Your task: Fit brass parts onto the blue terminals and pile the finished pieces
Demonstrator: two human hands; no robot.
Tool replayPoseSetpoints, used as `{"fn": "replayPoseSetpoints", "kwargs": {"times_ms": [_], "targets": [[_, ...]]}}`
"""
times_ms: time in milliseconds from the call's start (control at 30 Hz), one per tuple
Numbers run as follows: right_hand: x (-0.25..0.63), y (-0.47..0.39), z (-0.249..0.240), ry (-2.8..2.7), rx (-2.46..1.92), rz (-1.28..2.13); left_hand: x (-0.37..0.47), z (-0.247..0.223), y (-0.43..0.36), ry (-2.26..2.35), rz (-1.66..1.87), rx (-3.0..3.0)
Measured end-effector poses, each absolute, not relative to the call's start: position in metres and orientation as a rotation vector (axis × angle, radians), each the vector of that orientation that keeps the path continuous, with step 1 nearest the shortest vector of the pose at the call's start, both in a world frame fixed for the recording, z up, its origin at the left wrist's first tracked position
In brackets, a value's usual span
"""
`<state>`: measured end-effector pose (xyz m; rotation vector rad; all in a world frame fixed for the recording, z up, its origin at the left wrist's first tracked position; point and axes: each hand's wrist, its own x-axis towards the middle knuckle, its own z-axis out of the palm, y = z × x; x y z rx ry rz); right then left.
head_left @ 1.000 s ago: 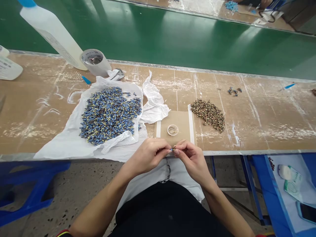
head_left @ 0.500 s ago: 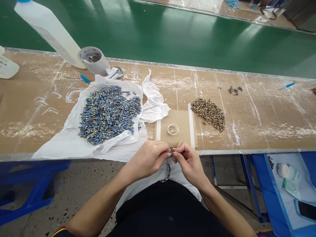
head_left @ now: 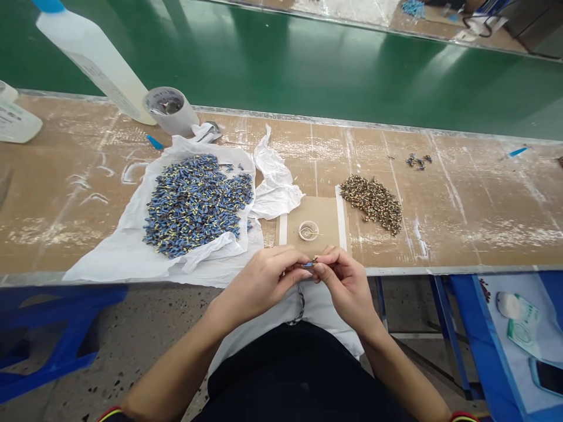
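My left hand [head_left: 266, 281] is closed, pinching a small blue piece [head_left: 309, 264] between thumb and fingertips at the table's front edge. The fingertips of my right hand [head_left: 347, 287] are closed at the other end of that piece, where a tiny brownish bit shows. The fingers hide most of it. Just beyond lies a cardboard pad [head_left: 319, 211] edged with white tape, bearing a small clear cup [head_left: 308, 231] with a thin stick in it. Left of the pad is a heap of blue-and-yellow small parts [head_left: 193, 205]; to the right is a pile of brown-gold small parts [head_left: 372, 202].
White paper [head_left: 109, 252] lies beneath the blue heap, with crumpled paper [head_left: 277, 187] beside it. A tall bottle [head_left: 101, 64] and a tape roll [head_left: 173, 114] stand at the back left. Several loose parts [head_left: 417, 161] lie at right. A phone [head_left: 548, 375] rests on a blue-framed surface.
Both hands have risen slightly toward the pad and the fingertips have shifted a little right. More of the blue piece now shows between them. The view has shifted slightly.
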<state>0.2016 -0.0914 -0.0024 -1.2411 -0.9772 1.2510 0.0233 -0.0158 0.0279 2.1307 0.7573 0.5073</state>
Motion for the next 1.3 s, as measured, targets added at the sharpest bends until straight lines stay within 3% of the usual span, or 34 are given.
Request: {"fn": "replayPoseSetpoints", "kwargs": {"times_ms": [433, 767, 1300], "targets": [[0.203, -0.093, -0.002, -1.018, -1.222, 1.294, 0.026, 0.017, -0.019, 0.676, 0.472, 2.081], [0.209, -0.086, 0.002, -1.569, -1.328, 0.944, 0.033, 0.027, -0.017, 0.604, 0.496, 2.077], [0.207, -0.096, -0.004, -1.570, -1.228, 1.059, 0.034, 0.032, -0.014, 0.425, 0.509, 2.102]]}}
